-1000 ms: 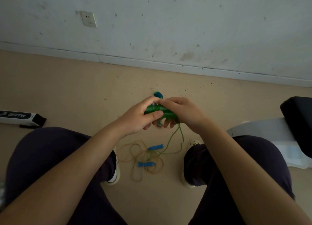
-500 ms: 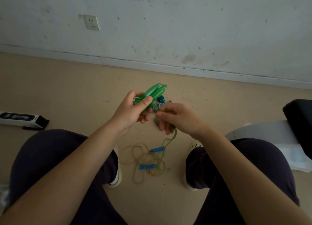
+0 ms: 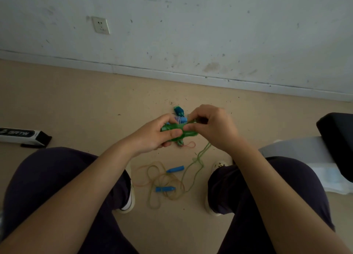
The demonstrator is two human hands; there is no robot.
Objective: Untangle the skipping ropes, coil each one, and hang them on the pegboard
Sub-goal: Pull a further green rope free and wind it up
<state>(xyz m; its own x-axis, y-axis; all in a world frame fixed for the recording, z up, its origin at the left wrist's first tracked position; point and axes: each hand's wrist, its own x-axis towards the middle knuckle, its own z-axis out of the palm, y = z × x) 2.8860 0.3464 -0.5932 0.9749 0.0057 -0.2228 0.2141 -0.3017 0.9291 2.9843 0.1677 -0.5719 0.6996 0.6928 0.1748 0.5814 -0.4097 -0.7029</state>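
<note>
Coiling of the green rope under way

Both hands met above the floor between the knees. The left hand point(image 3: 152, 137) gripped the pair of smooth green plastic handles point(image 3: 176, 130) with curled fingers; the right hand point(image 3: 212, 127) pinched the thin green cord point(image 3: 198, 158), which hung slack to the beige floor point(image 3: 76, 105). Next move probably needed even wraps. The orange rope with blue handles point(image 3: 174, 169) lay loose below.

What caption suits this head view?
Both hands grip green skipping-rope handles above a blue-handled rope on the floor.
</note>
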